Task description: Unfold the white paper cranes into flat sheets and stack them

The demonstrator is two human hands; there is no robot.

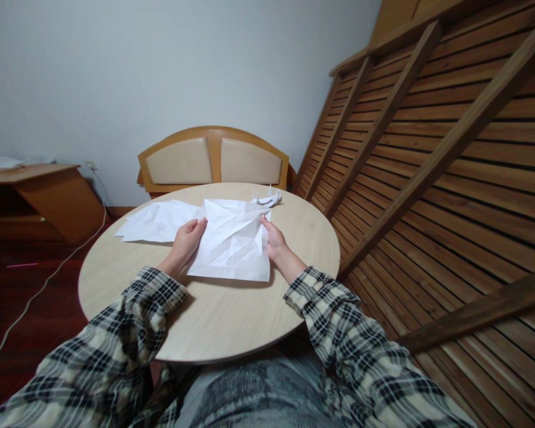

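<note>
A creased white sheet of paper (234,246) is stretched between my two hands, just over the round table (223,321). My left hand (187,244) grips its left edge, thumb on top. On the opposite edge my right hand (279,242) pinches the paper, also with the thumb above; the fingers beneath are partly hidden. To the left lie more wrinkled white sheets (160,220), partly behind my left hand. Beyond the held sheet, near the table's far right side, sits a crumpled or folded white paper piece (268,197).
Behind the table stands a wooden headboard (216,157) with cream panels against the wall. A large slatted wooden frame (428,166) leans along the right side. At the left are a low wooden desk (49,196) and a white cable (49,279) across the dark red floor.
</note>
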